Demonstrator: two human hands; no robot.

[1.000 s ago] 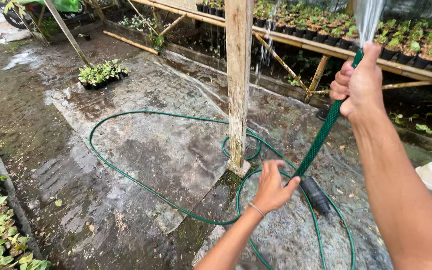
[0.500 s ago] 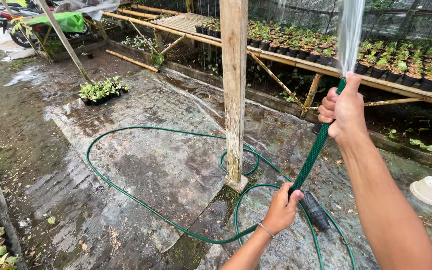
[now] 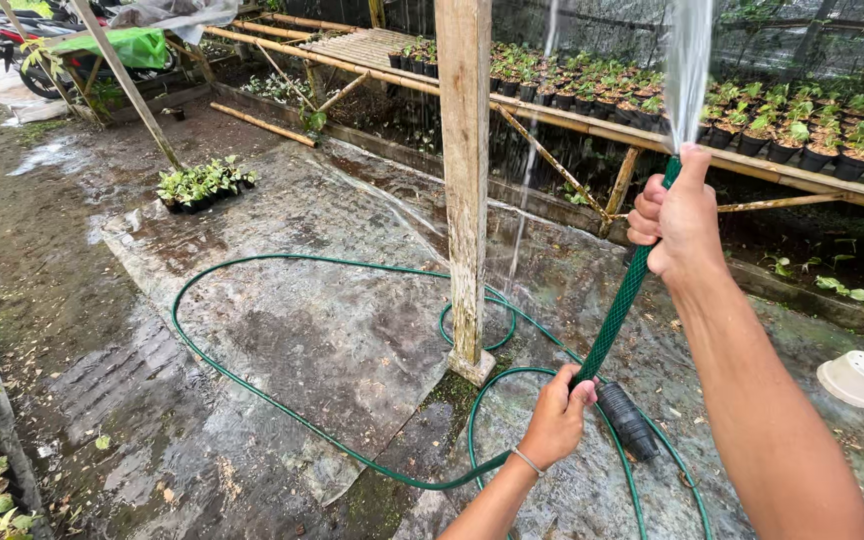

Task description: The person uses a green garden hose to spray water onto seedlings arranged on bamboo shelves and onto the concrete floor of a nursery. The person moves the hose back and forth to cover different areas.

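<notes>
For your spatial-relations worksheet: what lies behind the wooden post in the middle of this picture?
Behind the wooden post runs a bamboo bench carrying potted seedlings. A green hose loops around the post's foot. The bench stretch directly behind the post is covered.

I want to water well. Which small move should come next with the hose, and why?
Probably swing the right hand slightly right: it holds the green hose end, the water spray rises over the potted seedlings there, while the left hand grips lower.
</notes>
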